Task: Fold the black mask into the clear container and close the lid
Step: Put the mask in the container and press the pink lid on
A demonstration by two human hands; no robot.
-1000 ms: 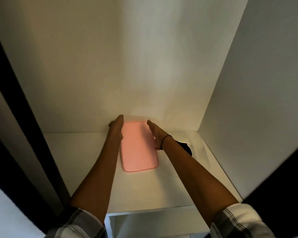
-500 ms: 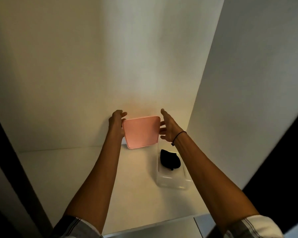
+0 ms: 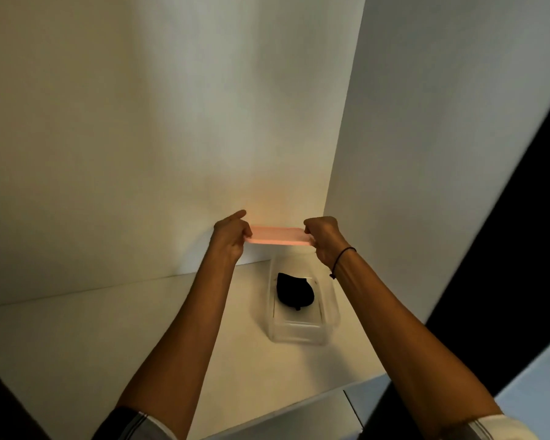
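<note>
Gripping one pink lid (image 3: 278,236), two hands' fingers (image 3: 246,231) hover above one clear container (image 3: 299,331) with one black mask (image 3: 294,289).

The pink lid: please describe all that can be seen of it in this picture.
The pink lid is a flat rectangular piece with rounded corners, seemingly plastic, seen almost edge-on. It is held level in the air, the left hand gripping one short end and the right hand the other. It hangs above the far end of the clear container, not touching it, near the white back wall.
</note>
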